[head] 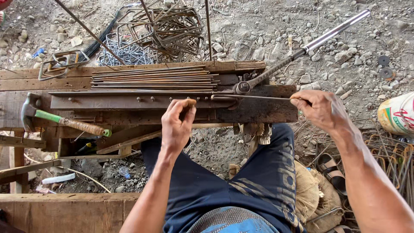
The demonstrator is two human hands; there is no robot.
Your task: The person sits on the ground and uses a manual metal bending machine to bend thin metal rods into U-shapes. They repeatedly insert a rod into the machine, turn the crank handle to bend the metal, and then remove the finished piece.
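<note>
Head cam looking straight down: two hands, one hammer (pixel 64 123), one bending lever (pixel 302 49) with a shiny pipe handle, and one thin steel rod (pixel 258 97) being worked. Straight rods (pixel 151 78) stacked on the wooden table (pixel 258 113) look like roughly ten, but they overlap so I can't get an exact count. Same with the bent stirrups (pixel 168 30) piled on the gravel behind, too tangled to count. More bent ones sit at the right edge, cut off by the frame, next to a partly visible sack (pixel 399 113).

Left hand (pixel 177 125) is curled closed at the table's front edge by the metal rail (pixel 129 102); what it's pinching is hidden by the fingers. Right hand (pixel 321 110) is closed on the rod's free end, out past the table. Rod runs level from that hand to the lever's pivot, so it sits between the two hands, a bit above the left one.
</note>
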